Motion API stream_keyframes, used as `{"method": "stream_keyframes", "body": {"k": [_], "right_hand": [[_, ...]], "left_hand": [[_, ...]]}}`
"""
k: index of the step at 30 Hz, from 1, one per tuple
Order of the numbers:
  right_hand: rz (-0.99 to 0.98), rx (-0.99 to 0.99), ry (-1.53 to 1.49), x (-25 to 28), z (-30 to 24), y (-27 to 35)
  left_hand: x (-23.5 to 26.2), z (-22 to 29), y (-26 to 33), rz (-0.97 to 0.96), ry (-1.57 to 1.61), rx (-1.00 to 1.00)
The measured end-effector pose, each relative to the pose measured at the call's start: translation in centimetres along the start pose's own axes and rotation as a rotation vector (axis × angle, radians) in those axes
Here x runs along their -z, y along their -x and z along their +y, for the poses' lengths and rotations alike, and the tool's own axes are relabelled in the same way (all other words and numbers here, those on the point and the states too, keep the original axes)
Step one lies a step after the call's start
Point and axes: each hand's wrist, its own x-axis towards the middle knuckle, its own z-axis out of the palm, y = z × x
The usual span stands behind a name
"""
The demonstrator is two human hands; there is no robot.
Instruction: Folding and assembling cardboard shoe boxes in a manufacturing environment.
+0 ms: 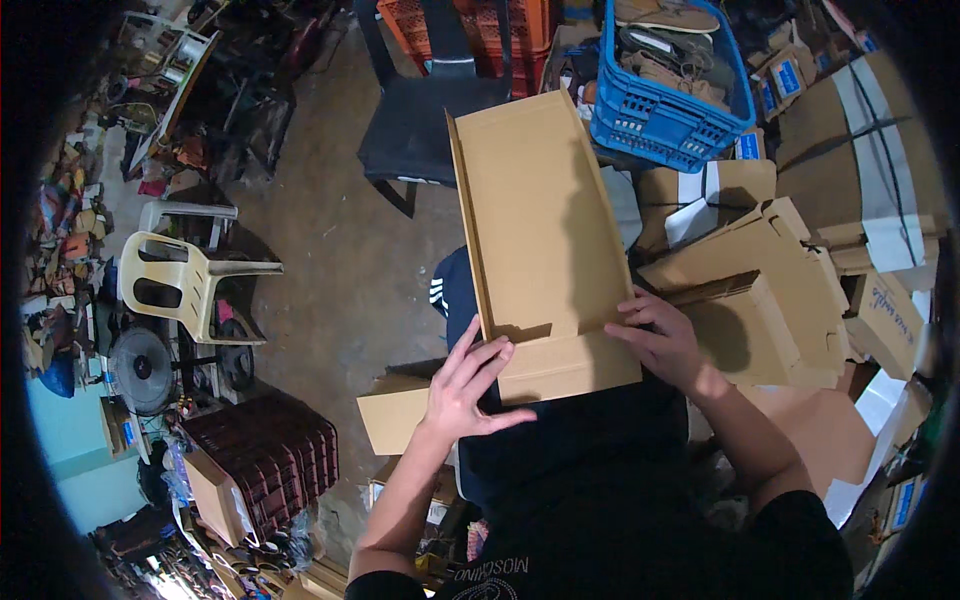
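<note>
My left hand was at the near left corner of the brown box, low in the middle of the frame. Its fingers were spread, with the tips on the corner, and its thumb stuck out to the right, below the front flap. My right hand was at the near right corner, with its fingers a bit bent over the side wall. I could not tell if it was pinching the wall.

The brown box was long, open and not deep. It ran up the middle of the frame, with its near end over my lap. A dark shadow lay on its right half.

Just left of my left hand was a smaller piece of cardboard. To the right of my right hand was a heap of folded cardboard.

Farther up, past the left side of the box, stood a black chair. A blue crate full of things like shoes was at the upper right. At the left of the frame were a cream chair and a round fan, and below them a dark red crate.
</note>
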Motion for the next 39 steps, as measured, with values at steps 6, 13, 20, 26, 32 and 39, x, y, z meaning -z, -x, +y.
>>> {"method": "stream_keyframes", "body": {"k": [6, 13, 20, 26, 32, 39], "right_hand": [[-0.284, 0.05, -0.093, 2.7, 0.0, 0.0], [-0.342, 0.018, -0.101, 3.2, -1.5, -0.9], [-0.193, -0.059, 0.066, 1.4, -2.1, -0.4], [-0.194, -0.235, 0.061, 2.6, -4.1, -3.1], [-0.193, -0.401, 0.094, 1.9, -4.2, -4.2], [-0.256, 0.028, 0.361, 0.5, -2.8, -2.9]], "left_hand": [[-0.4, 0.0, 1.2, -0.132, -0.044, 0.013], [-1.0, -0.3, 1.7, -0.081, -0.081, 0.017], [0.1, -0.6, -1.0, -0.01, -0.096, 0.022], [2.0, 0.6, -4.3, -0.06, 0.037, 0.234], [1.2, 2.2, -5.9, -0.159, -0.096, 0.439], [-0.5, 0.5, -5.6, -0.072, -0.066, 0.054]]}}
